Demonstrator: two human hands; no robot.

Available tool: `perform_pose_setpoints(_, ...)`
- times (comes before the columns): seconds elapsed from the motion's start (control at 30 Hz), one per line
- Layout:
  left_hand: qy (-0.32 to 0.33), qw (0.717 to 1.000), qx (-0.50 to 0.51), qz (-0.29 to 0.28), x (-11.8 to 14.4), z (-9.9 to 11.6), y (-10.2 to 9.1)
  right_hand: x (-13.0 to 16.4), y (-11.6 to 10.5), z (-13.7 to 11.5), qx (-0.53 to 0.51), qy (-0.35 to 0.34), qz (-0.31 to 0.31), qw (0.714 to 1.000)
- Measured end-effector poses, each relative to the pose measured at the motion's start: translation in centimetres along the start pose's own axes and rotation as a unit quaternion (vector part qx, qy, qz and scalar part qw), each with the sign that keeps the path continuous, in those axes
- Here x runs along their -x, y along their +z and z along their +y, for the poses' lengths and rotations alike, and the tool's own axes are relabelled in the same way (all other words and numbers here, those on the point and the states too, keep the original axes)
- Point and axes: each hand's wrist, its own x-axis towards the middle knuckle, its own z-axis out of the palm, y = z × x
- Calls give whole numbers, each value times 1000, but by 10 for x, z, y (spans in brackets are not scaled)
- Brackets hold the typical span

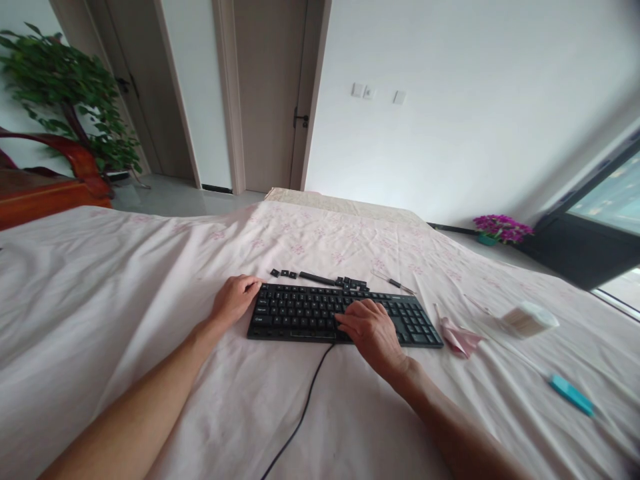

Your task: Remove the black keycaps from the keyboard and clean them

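A black keyboard (295, 313) lies on the pale pink flowered cloth, its bottom row bare where key caps are off. My left hand (235, 300) grips the keyboard's far left corner with closed fingers. Over the right part of the letter keys is my right hand (373, 327), its thumb and fingertips brought together at the lower rows; whatever is between them is too small to make out. Behind the keyboard lie a loose space bar (318, 278) and several loose key caps (353, 284).
A thin tool with a dark handle (394, 283) lies behind the keyboard. To the right are a pink cloth (460, 337), a clear container of cotton swabs (529, 320) and a turquoise-handled brush-like tool (571, 395). The keyboard's cable (305, 407) runs toward me.
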Motion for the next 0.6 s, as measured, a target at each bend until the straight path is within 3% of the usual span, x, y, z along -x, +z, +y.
perform_pose_setpoints(0.6, -9, 1000, -4, -5, 2, 5, -3, 7, 1, -17, 104, -49, -28, 993)
